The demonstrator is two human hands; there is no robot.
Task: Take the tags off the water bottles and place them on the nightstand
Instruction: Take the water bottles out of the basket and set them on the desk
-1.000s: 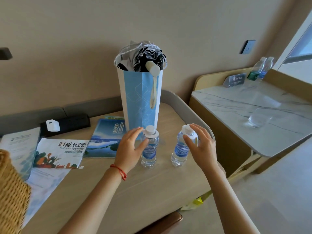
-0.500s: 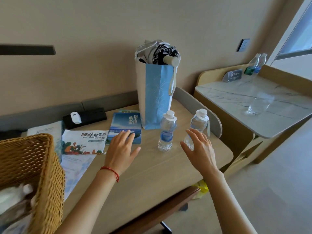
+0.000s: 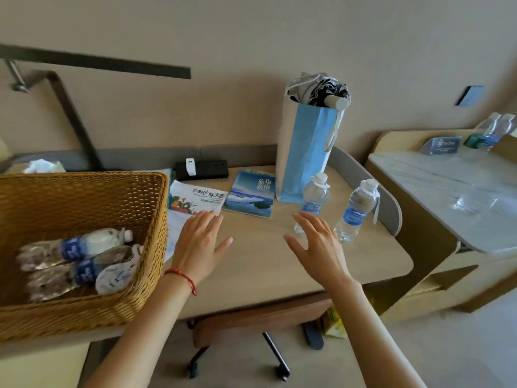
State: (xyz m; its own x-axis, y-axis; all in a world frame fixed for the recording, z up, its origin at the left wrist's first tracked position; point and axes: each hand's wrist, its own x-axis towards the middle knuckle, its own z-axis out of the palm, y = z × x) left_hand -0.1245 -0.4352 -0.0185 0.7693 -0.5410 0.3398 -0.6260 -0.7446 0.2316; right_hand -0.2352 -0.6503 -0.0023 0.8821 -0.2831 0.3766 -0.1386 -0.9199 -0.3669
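1. The desk (image 3: 279, 264) carries everything; my wicker basket (image 3: 84, 309) sits at its left front edge, holding two bottles lying on their sides, caps pointing right.
2. A blue paper bag (image 3: 305, 161) stands near the back edge with a folded umbrella (image 3: 324, 89) sticking out of its top.
3. Two water bottles stand upright near the right edge, caps up: the left bottle (image 3: 314, 197) just beside the bag, the right bottle (image 3: 356, 211) with a white tag (image 3: 376, 210) hanging from its neck.
4. My left hand (image 3: 200, 245) and right hand (image 3: 321, 247) hover over the desk, fingers spread, gripping nothing.
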